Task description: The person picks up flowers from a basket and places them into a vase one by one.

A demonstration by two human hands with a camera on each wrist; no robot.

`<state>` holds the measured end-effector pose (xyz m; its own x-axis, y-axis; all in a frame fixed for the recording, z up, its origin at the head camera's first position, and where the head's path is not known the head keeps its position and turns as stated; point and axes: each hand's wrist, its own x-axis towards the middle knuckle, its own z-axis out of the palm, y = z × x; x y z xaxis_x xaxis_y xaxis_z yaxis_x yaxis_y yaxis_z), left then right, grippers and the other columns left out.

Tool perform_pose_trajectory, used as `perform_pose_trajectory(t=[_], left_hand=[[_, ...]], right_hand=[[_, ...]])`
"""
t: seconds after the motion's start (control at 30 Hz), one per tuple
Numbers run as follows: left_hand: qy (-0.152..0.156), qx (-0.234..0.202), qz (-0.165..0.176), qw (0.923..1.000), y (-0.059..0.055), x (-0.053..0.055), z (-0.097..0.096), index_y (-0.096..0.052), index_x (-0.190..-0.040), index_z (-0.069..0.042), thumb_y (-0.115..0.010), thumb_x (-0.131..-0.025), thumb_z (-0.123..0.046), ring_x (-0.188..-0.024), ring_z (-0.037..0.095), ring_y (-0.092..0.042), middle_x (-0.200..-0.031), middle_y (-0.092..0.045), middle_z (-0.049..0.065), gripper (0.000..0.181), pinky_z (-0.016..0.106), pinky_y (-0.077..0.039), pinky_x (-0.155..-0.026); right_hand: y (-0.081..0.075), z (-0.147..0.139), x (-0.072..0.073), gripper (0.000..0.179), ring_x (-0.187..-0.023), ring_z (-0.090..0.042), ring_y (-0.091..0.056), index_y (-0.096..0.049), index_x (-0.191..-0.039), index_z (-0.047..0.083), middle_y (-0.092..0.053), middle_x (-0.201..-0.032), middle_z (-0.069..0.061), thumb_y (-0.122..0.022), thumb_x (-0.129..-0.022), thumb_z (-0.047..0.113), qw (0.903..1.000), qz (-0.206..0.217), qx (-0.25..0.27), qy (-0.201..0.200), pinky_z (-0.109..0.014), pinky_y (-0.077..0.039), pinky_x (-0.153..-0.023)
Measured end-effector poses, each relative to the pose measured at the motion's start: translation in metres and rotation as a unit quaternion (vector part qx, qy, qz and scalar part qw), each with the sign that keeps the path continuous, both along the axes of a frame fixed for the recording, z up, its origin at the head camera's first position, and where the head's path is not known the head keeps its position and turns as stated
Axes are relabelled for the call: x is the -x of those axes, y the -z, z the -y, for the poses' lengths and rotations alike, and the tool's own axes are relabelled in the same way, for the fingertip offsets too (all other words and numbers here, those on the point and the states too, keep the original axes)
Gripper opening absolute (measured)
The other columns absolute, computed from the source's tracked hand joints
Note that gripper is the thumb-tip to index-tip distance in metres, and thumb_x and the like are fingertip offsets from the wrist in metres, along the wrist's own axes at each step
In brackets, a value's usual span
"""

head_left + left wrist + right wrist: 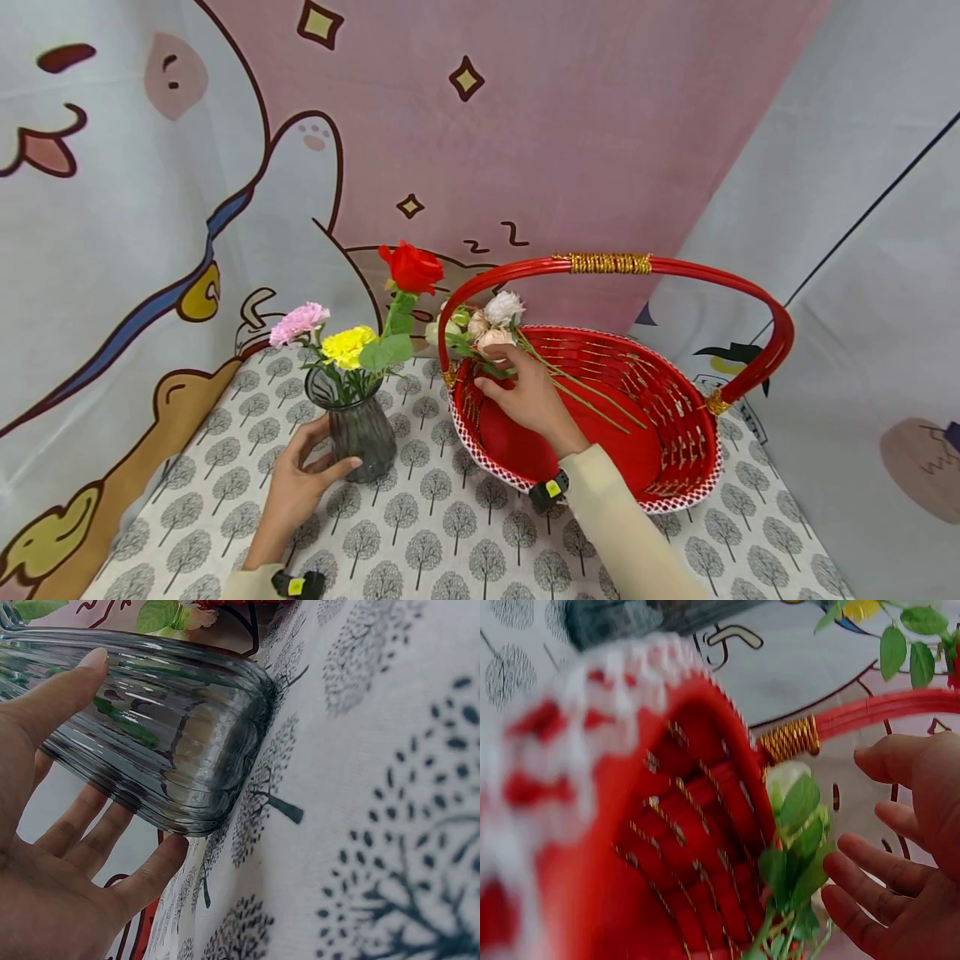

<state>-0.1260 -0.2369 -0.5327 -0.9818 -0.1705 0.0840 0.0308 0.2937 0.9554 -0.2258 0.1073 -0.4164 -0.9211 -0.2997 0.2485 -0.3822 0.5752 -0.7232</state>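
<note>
My left hand [300, 479] holds a grey ribbed glass vase [363, 442] low down, thumb on the front and fingers on the far side. The vase stands upright on the cloth. A red rose [414, 268], a yellow carnation [348, 346] and a pink carnation [300, 323] rise from it. Over the left part of a red woven basket [510, 442], my right hand [528, 396] hovers with loosely spread fingers and nothing between them. Close by its fingertips are white and pale pink flowers [502, 310]; their long green stems [600, 400] lie across the basket.
The basket's tall red handle [517, 268], wound with gold at the top, arches above my right hand. A tree-print cloth [423, 550] covers the table. Behind stands a cartoon-print curtain [585, 125].
</note>
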Motion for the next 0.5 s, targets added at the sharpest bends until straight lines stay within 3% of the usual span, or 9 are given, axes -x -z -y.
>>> perform_pose_trajectory(t=[0.17, 0.4, 0.5], left_hand=[[0.004, -0.001, 0.002, 1.0000, -0.002, -0.001, 0.000, -0.047, -0.152, -0.020, -0.089, -0.081, -0.028, -0.140, 0.027, -0.047, -0.158, -0.045, 0.006, 0.082, 0.050, -0.053, -0.112], [0.000, 0.003, 0.007, 1.0000, -0.001, 0.000, 0.000, -0.047, -0.152, -0.022, -0.090, -0.080, -0.029, -0.135, 0.013, -0.048, -0.158, -0.046, 0.003, 0.083, 0.046, -0.055, -0.112], [-0.001, 0.003, 0.008, 1.0000, -0.001, 0.000, 0.000, -0.047, -0.152, -0.022, -0.090, -0.081, -0.030, -0.135, 0.013, -0.048, -0.158, -0.046, 0.003, 0.083, 0.045, -0.055, -0.111]], right_hand=[[0.000, -0.016, 0.006, 0.051, -0.117, -0.032, -0.065, -0.059, -0.140, 0.015, -0.066, -0.134, -0.011, -0.076, -0.094, 0.029, 0.9992, 0.002, -0.030, 0.027, -0.050, -0.060, -0.091], [0.004, -0.039, 0.017, 0.051, -0.125, -0.037, -0.062, -0.058, -0.141, 0.010, -0.064, -0.138, -0.015, -0.074, -0.095, 0.023, 0.9969, 0.001, -0.061, 0.049, -0.056, -0.057, -0.103], [0.005, -0.048, 0.023, 0.052, -0.126, -0.039, -0.061, -0.058, -0.141, 0.007, -0.063, -0.139, -0.017, -0.074, -0.094, 0.021, 0.9953, -0.013, -0.083, 0.049, -0.056, -0.056, -0.103]])
